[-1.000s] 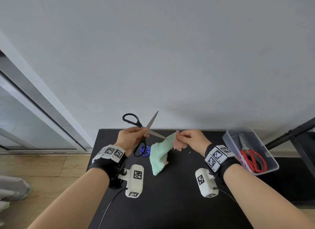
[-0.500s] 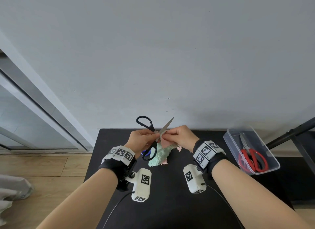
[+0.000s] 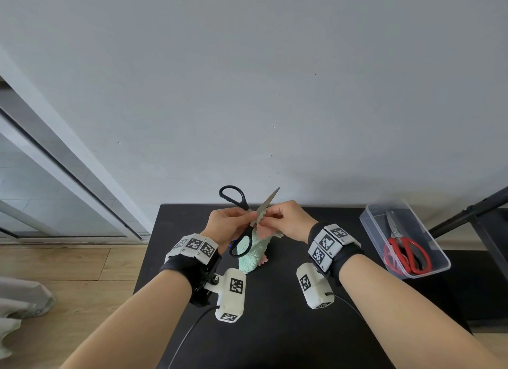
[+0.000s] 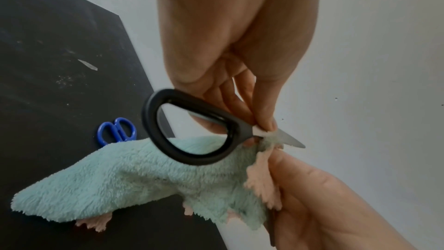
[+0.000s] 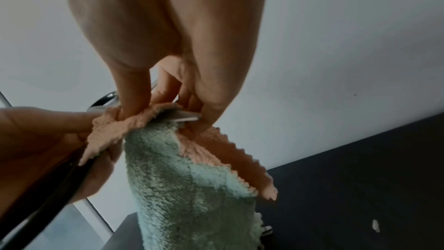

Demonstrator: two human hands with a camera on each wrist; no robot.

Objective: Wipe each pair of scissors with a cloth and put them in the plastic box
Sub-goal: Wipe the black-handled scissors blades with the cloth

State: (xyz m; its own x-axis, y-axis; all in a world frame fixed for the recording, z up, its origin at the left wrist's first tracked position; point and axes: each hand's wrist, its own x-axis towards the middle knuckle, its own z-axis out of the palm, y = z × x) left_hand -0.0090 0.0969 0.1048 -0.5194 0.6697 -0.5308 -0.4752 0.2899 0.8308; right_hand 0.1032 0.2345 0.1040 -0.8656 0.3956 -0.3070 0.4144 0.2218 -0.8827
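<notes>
Black-handled scissors (image 3: 242,225) stand spread wide above the black table (image 3: 275,327). My left hand (image 3: 229,224) pinches them near the pivot, seen also in the left wrist view as my left hand (image 4: 240,83) above one black loop of the scissors (image 4: 190,132). My right hand (image 3: 286,218) pinches a green and pink cloth (image 3: 251,254) round one blade; the rest of the cloth (image 5: 192,187) hangs down to the table. The other blade points up and right. Small blue scissors (image 4: 116,130) lie on the table behind the cloth (image 4: 120,178).
A clear plastic box (image 3: 428,271) sits at the table's right edge with red-handled scissors (image 3: 406,250) in it. A black metal frame (image 3: 467,214) rises to its right. A grey wall stands behind the table and wooden floor lies to the left.
My right hand came left with the cloth and closed it round a blade of the black scissors. Both hands now meet over the table's middle, slightly to the right of before.
</notes>
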